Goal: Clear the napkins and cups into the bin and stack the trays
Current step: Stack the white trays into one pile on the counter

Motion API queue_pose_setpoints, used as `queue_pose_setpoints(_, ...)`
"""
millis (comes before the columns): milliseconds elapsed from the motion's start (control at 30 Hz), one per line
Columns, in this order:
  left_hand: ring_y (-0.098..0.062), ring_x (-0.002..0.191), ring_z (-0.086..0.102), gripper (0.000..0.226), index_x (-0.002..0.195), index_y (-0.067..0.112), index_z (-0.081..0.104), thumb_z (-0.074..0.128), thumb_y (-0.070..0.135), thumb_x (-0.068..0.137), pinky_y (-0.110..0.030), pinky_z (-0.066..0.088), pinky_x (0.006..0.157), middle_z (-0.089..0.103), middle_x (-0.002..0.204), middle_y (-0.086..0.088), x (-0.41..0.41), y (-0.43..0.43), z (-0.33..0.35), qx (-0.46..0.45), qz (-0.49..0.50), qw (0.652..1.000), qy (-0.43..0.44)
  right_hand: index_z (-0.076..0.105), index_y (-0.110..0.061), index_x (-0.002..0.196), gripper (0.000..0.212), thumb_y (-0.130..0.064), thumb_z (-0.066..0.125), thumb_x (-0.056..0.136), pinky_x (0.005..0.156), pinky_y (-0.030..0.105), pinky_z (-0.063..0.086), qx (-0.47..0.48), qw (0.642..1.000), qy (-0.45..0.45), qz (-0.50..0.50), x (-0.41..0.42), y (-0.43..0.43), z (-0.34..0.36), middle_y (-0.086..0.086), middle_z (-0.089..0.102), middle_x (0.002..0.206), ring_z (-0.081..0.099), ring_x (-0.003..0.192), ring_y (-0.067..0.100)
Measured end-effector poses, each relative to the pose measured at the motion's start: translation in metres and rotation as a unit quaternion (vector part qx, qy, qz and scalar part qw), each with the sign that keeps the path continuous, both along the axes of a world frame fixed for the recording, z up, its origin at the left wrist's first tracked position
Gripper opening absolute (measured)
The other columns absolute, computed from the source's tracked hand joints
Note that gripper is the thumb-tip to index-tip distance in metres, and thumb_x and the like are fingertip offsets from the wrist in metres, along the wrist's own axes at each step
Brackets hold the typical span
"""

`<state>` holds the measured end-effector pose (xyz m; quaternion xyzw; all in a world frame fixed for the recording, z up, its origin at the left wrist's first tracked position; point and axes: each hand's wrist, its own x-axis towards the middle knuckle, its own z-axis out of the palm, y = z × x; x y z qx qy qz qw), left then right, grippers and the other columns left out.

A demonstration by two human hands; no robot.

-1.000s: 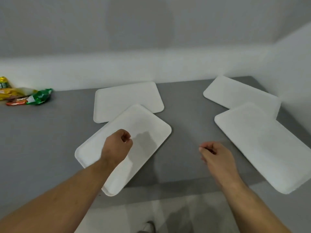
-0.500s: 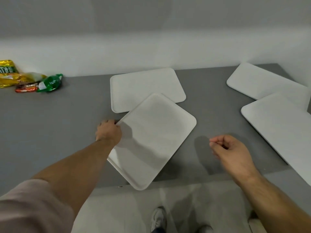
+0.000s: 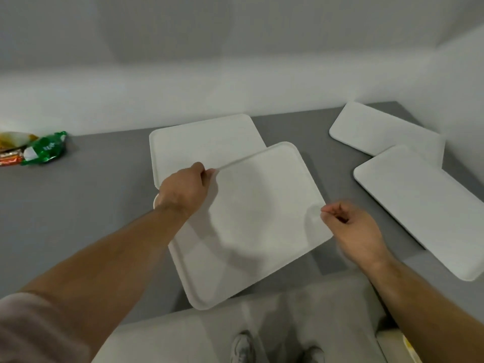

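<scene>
Several white trays lie on the grey table. My left hand grips the left edge of the nearest tray, which is raised off the table and overlaps the front of a second tray behind it. My right hand hovers at that tray's right edge with its fingers curled; I cannot tell whether it touches the rim. Two more trays lie at the right, a far one and a near one partly over it. No napkins or cups are visible.
Snack packets, green, yellow and red, lie at the far left by the white wall. The table's front edge runs just under the held tray. My shoes and the light floor show below. A pale object sits at the bottom right.
My left hand has taken hold of the nearest tray's left edge and lifted it toward the tray behind. My right hand has come to the tray's right edge.
</scene>
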<state>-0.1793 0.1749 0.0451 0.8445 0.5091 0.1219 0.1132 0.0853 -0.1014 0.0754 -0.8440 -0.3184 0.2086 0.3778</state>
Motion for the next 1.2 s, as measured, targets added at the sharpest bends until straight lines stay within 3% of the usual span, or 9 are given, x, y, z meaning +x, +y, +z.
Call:
queue_pose_setpoints(67, -0.024, 0.058, 0.052, 0.054, 0.079, 0.026, 0.042, 0.014, 0.069, 0.098, -0.035, 0.041, 0.053, 0.055, 0.064, 0.005, 0.028, -0.004, 0.012, 0.021, -0.039, 0.999, 0.005, 0.069, -0.036, 0.090, 0.002, -0.036, 0.067, 0.090, 0.073, 0.023, 0.049, 0.000, 0.998, -0.057, -0.037, 0.017, 0.000, 0.000, -0.016, 0.070, 0.089, 0.065, 0.082, 0.002)
queue_pose_setpoints(233, -0.028, 0.060, 0.052, 0.052, 0.082, 0.025, 0.042, 0.014, 0.064, 0.100, -0.038, 0.043, 0.056, 0.052, 0.064, 0.004, 0.099, -0.017, 0.018, 0.027, -0.112, 0.993, 0.023, 0.059, -0.020, 0.123, 0.042, -0.052, 0.053, 0.097, 0.085, 0.037, 0.046, -0.043, 0.989, -0.101, -0.095, 0.065, -0.014, -0.015, -0.005, 0.058, 0.110, 0.057, 0.096, 0.019)
queue_pose_setpoints(400, -0.029, 0.070, 0.051, 0.042, 0.085, 0.028, 0.042, 0.019, 0.060, 0.101, -0.039, 0.037, 0.060, 0.051, 0.073, 0.003, 0.152, -0.016, -0.004, -0.026, -0.164, 0.984, 0.064, 0.059, -0.004, 0.100, 0.030, -0.029, 0.044, 0.106, 0.075, 0.037, 0.039, -0.110, 0.987, -0.055, -0.100, 0.101, -0.033, -0.048, 0.015, 0.064, 0.089, 0.062, 0.091, 0.041)
queue_pose_setpoints(533, -0.033, 0.093, 0.061, 0.020, 0.101, 0.025, 0.053, 0.035, 0.031, 0.100, -0.041, 0.046, 0.073, 0.066, 0.103, -0.006, 0.173, -0.019, -0.028, -0.095, -0.184, 0.977, 0.040, 0.053, -0.009, 0.094, 0.020, -0.020, 0.041, 0.104, 0.071, 0.035, 0.039, -0.143, 0.978, -0.041, -0.145, 0.116, -0.030, -0.069, 0.005, 0.053, 0.072, 0.060, 0.080, 0.037)
queue_pose_setpoints(733, -0.032, 0.127, 0.048, 0.053, 0.141, 0.016, 0.051, 0.054, 0.022, 0.089, -0.044, 0.044, 0.107, 0.055, 0.140, -0.006, 0.170, -0.034, -0.042, -0.072, -0.166, 0.982, 0.050, 0.055, -0.010, 0.098, 0.016, -0.017, 0.042, 0.102, 0.071, 0.035, 0.039, -0.147, 0.980, -0.036, -0.127, 0.143, -0.015, -0.082, 0.010, 0.056, 0.080, 0.055, 0.077, 0.033)
queue_pose_setpoints(867, -0.022, 0.139, 0.039, 0.056, 0.143, 0.019, 0.051, 0.060, 0.029, 0.089, -0.041, 0.040, 0.114, 0.048, 0.149, 0.004, 0.147, -0.057, -0.042, -0.084, -0.103, 0.990, 0.039, 0.060, 0.000, 0.106, 0.021, -0.013, 0.044, 0.102, 0.072, 0.036, 0.040, -0.144, 0.983, -0.057, -0.094, 0.159, -0.005, -0.085, 0.023, 0.066, 0.095, 0.065, 0.090, 0.043)
queue_pose_setpoints(1033, -0.021, 0.139, 0.043, 0.054, 0.138, 0.020, 0.058, 0.066, 0.040, 0.088, -0.032, 0.036, 0.114, 0.051, 0.147, 0.003, 0.107, -0.105, -0.047, -0.105, -0.105, 0.989, 0.014, 0.061, -0.006, 0.103, 0.012, -0.011, 0.053, 0.095, 0.074, 0.034, 0.045, -0.110, 0.993, -0.015, -0.043, 0.163, -0.001, -0.087, 0.011, 0.064, 0.091, 0.064, 0.088, 0.037)
queue_pose_setpoints(1133, -0.021, 0.146, 0.037, 0.067, 0.139, 0.024, 0.058, 0.062, 0.063, 0.085, -0.033, 0.025, 0.122, 0.048, 0.153, 0.002, 0.085, -0.136, -0.053, -0.085, -0.143, 0.985, 0.045, 0.064, 0.006, 0.110, 0.027, -0.004, 0.068, 0.086, 0.086, 0.042, 0.053, -0.043, 0.982, -0.178, 0.044, 0.161, -0.007, -0.088, 0.025, 0.067, 0.107, 0.064, 0.097, 0.044)
queue_pose_setpoints(1200, -0.015, 0.155, 0.019, 0.082, 0.147, 0.034, 0.047, 0.055, 0.080, 0.080, -0.044, 0.013, 0.127, 0.031, 0.163, 0.013, 0.073, -0.152, -0.058, -0.101, -0.164, 0.978, 0.075, 0.062, 0.002, 0.128, 0.053, -0.020, 0.079, 0.083, 0.102, 0.046, 0.049, -0.029, 0.964, -0.238, 0.113, 0.159, -0.017, -0.086, 0.024, 0.062, 0.130, 0.059, 0.117, 0.042)
